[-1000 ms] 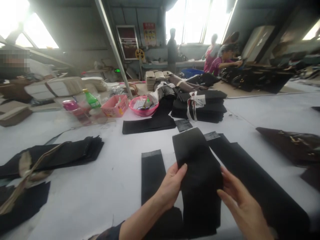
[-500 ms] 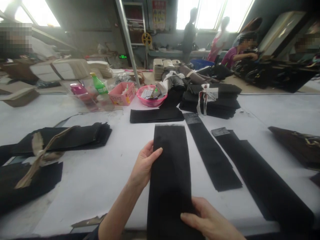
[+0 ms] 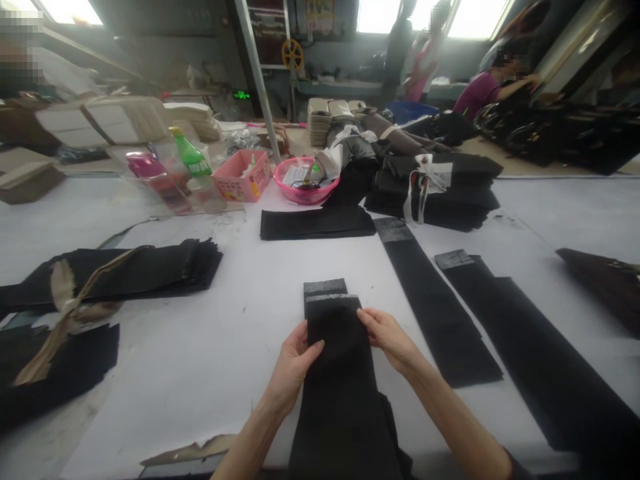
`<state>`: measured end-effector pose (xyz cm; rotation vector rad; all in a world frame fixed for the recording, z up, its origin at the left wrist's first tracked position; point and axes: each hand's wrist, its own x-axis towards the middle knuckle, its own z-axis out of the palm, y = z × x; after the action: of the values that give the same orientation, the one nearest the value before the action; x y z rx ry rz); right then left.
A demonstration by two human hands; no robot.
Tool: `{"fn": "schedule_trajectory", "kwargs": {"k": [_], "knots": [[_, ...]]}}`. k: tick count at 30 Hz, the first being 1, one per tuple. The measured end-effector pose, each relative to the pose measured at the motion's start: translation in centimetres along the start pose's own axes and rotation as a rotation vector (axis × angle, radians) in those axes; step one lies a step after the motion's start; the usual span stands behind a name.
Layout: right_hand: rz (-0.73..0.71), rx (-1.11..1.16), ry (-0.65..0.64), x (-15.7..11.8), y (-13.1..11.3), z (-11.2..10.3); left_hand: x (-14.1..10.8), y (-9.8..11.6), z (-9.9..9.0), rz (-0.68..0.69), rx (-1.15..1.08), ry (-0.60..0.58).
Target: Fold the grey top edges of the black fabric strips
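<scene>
Long black strips of sheet material (image 3: 340,387), lapped one over another, lie in front of me with greyish bands at their far ends. On their left edge my left hand (image 3: 295,367) is closed, thumb on top and fingers underneath. My right hand (image 3: 390,339) pinches the right edge close to the far end of the upper strip. The top strip's end sits slightly nearer to me than the one beneath. To the right lie another black strip (image 3: 435,307) with a grey end and a longer stack of black strips (image 3: 540,360).
A short black stack (image 3: 315,223) lies beyond my hands, near a pink basin (image 3: 305,195), a pink box (image 3: 240,180) and a green bottle (image 3: 193,157). Tied black bundles (image 3: 435,193) stand at the back right, others (image 3: 125,270) at the left. People work in the background.
My right hand has moved from the near right edge up to the far end of the strips. The far ends are now staggered, lower in view, with a second grey band showing.
</scene>
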<state>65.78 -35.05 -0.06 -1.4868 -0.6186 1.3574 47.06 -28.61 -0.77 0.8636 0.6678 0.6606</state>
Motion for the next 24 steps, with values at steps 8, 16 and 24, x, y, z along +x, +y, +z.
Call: {"fn": "schedule_trajectory", "kwargs": {"k": [8, 16, 24], "knots": [[-0.278, -0.227, 0.154, 4.5, 0.1, -0.4, 1.5, 0.4, -1.5, -0.016, 0.117, 0.030], [-0.328, -0.571, 0.267, 7.0, 1.9, -0.8, 4.8, -1.0, -4.6, -0.020, 0.651, 0.181], [-0.305, -0.871, 0.337, 8.1, 1.9, -1.1, 5.6, -1.3, -4.5, -0.039, 0.851, 0.211]]}}
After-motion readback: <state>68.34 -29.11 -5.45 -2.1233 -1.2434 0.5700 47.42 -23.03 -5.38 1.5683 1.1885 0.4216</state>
